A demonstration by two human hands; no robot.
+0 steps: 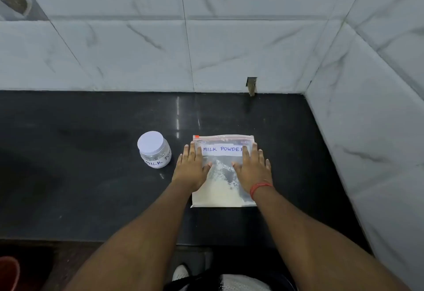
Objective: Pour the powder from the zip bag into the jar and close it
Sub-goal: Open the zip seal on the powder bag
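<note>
The left hand (191, 168) lies flat, palm down, fingers spread and extended, resting on the left portion of the clear plastic zip bag (223, 171). It grips nothing. The right hand (252, 169) is in the same condition on the right portion of the bag: flat, unclenched, pressing or resting, with a red thread band (260, 188) around the wrist.

Between and below the two hands the off-white powder (219, 193) is visible through the plastic, gathered mostly in the near half of the bag. A white label strip reading "MILK POWDER" (221, 149) crosses the far half, and the pinkish zip seal (223, 138) runs along the far edge. The seal appears shut, though this cannot be confirmed at this resolution. The bag lies flat on the dark polished stone desk (91, 176).

Just left of the bag, apart from it and untouched, stands the small clear round jar (156, 155), hand-lettered on its side, with its white lid (150, 142) seated on top. The jar appears largely empty.

Assessment: no stage of the task is complete. The bag remains to be lifted and opened, the jar lid removed, the powder poured, and the lid refitted. Work appears to be at its starting position.
</note>
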